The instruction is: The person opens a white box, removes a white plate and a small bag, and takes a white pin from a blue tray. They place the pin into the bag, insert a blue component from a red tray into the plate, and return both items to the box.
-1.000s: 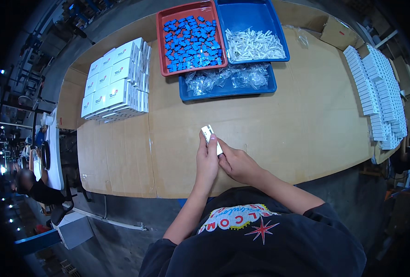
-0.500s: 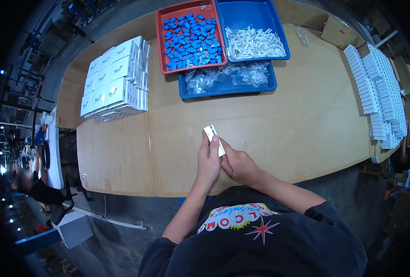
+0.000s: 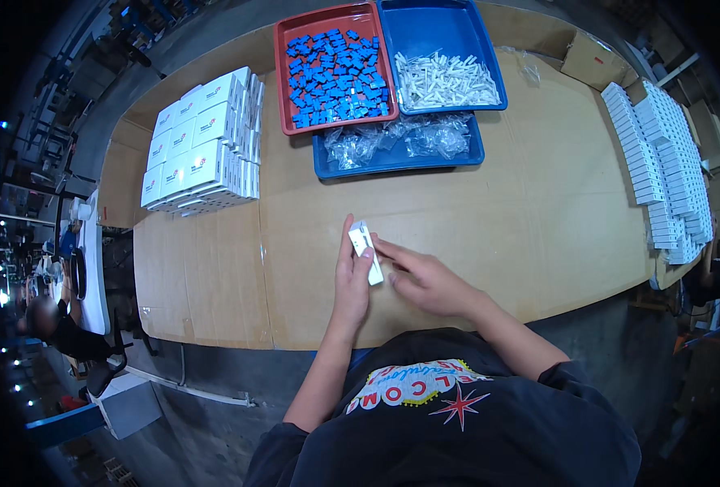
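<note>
Pinched between the fingers of the left hand [image 3: 350,284] and right hand [image 3: 425,280], a small white box [image 3: 365,252] is held over the bench's [image 3: 538,219] near edge. Farther off, white cartons [image 3: 202,150] are stacked left; red tray [image 3: 334,69] and blue trays [image 3: 437,49] line the far edge.

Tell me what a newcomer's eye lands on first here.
First, the small white box held between the left hand and right hand at the table's near edge. Then the red tray of blue parts at the far side, and stacked white boxes far left.
</note>
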Tool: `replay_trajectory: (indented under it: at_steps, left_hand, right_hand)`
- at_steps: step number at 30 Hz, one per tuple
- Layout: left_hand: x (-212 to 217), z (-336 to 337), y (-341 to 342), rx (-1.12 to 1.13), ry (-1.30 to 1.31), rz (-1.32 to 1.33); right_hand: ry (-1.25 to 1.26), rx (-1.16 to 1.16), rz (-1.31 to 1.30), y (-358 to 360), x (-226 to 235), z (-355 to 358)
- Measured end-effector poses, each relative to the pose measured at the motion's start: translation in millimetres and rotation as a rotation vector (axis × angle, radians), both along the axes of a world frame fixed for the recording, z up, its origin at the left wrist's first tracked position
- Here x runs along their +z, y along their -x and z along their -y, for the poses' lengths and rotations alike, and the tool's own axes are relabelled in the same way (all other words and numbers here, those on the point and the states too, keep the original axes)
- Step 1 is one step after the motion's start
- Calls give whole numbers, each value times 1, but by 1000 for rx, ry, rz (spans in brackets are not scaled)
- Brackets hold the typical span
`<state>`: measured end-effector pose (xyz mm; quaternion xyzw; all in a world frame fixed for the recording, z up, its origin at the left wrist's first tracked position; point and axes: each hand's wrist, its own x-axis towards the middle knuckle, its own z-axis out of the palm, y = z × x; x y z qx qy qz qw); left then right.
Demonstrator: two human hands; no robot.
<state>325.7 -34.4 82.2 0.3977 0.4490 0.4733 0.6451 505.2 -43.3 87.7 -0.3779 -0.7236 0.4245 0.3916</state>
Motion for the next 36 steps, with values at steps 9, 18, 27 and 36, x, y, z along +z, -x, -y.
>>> replay_trajectory:
  at_steps: [9, 18, 27, 36]
  left_hand:
    - [16, 7, -11, -155, -357, -120]
    - [22, 10, -28, 28, -73, 81]
    - [23, 7, -37, 119, -237, 97]
    - [21, 6, -39, 96, -286, 0]
  right_hand:
    - [794, -116, -471, 1, 24, -9]
    - [175, -271, -195, 21, 22, 10]
    - [-43, -291, -133, 35, 21, 16]
    - [-240, -268, -9, 25, 15, 12]
